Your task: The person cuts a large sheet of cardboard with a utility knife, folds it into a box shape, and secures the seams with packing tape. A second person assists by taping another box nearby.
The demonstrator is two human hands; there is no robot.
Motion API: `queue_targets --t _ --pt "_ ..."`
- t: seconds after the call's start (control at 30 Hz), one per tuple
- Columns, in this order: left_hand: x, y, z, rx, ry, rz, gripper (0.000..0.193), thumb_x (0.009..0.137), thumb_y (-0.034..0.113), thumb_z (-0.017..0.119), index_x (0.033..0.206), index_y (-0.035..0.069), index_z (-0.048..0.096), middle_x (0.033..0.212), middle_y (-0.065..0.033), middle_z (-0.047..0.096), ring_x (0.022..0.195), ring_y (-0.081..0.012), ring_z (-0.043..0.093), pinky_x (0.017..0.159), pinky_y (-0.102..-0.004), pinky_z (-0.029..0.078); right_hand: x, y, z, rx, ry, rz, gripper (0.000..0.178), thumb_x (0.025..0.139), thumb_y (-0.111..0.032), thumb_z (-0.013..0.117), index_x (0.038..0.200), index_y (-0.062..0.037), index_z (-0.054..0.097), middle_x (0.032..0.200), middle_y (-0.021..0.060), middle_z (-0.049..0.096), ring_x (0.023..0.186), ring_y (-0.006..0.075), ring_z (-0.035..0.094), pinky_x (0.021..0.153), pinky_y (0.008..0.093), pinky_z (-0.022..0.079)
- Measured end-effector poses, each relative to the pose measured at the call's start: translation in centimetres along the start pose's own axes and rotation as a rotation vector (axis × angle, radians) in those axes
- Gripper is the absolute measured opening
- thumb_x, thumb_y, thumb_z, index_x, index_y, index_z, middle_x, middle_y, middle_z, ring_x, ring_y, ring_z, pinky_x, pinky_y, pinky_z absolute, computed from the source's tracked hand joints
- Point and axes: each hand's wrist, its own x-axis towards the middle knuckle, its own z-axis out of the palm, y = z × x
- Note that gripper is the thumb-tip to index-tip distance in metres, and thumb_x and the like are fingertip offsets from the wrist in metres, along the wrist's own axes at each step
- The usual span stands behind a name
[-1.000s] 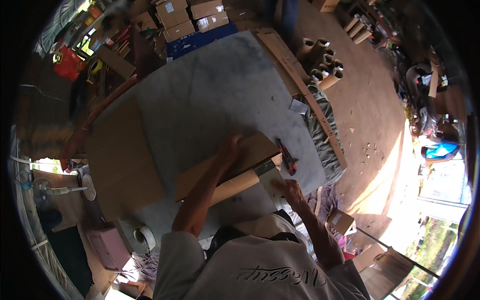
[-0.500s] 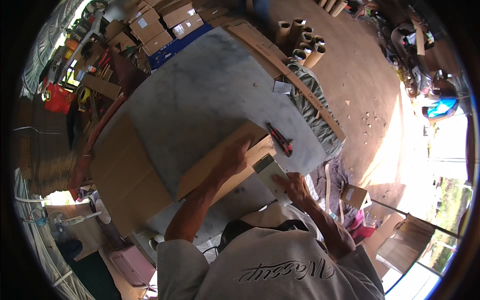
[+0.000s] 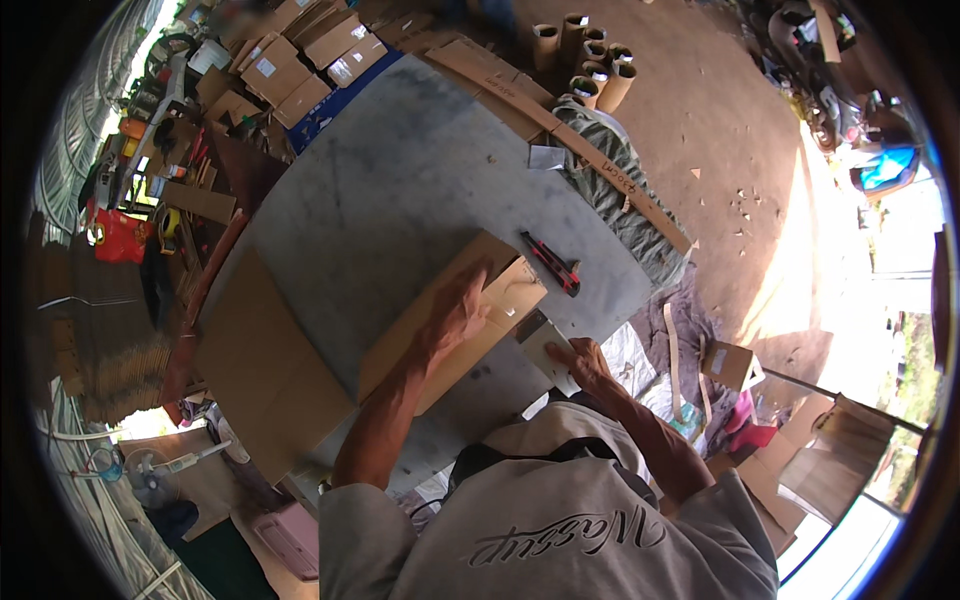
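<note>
The long brown cardboard box [image 3: 468, 345] is best steadied firmly by the left hand [image 3: 455, 312], laid across it, grip unclear; the pale grey rectangular block [image 3: 543, 346] is gripped by the right hand [image 3: 586, 362]. The box is borne by the flat grey tabletop [image 3: 390, 170].

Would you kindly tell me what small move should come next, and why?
I'd perhaps press the left hand down to steady the cardboard box beneath it, since the right hand holds a pale rectangular object close to the box's end.
</note>
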Motion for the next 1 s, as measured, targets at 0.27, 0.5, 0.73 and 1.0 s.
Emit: queue_targets --t 0.27,0.5,0.73,1.0 --pt "0.7 -0.2 0.4 -0.041 0.053 0.008 0.064 0.081 0.013 0.075 0.137 0.0 0.047 0.137 -0.022 0.054 0.126 -0.0389 0.054 0.107 -0.0414 0.044 6.6 2.6 2.0 0.042 -0.019 0.01 0.064 0.083 -0.059 0.067 0.085 0.0045 0.072 0.068 0.0149 0.064 0.067 0.024 0.063 0.065 0.0418 0.046" --pt "3.8 2.5 1.3 0.116 -0.06 -0.282 0.08 0.077 0.031 0.082 0.138 -0.005 0.045 0.117 -0.0261 0.064 0.109 -0.0381 0.064 0.093 -0.0415 0.052 7.9 3.4 1.6 0.056 -0.085 -0.042 0.064 0.082 -0.06 0.067 0.089 0.0027 0.074 0.07 0.0136 0.065 0.069 0.0234 0.063 0.067 0.0409 0.047" --pt "4.4 2.7 3.3 0.258 0.02 -0.212 0.092 0.073 0.036 0.086 0.142 -0.003 0.04 0.114 -0.0231 0.064 0.104 -0.034 0.065 0.084 -0.0402 0.055 8.5 4.0 1.7 0.02 -0.096 -0.035 0.066 0.081 -0.063 0.066 0.093 0.0009 0.075 0.075 0.0176 0.068 0.072 0.0266 0.065 0.071 0.0415 0.049" --pt "4.3 2.3 2.6 0.349 0.054 -0.088 0.1 0.069 0.034 0.089 0.145 -0.001 0.034 0.109 -0.0182 0.062 0.099 -0.0323 0.065 0.081 -0.0393 0.056 7.9 3.0 1.4 -0.088 -0.041 0.027 0.064 0.081 -0.06 0.069 0.084 0.0037 0.074 0.065 0.0126 0.063 0.063 0.0203 0.06 0.064 0.0398 0.047"
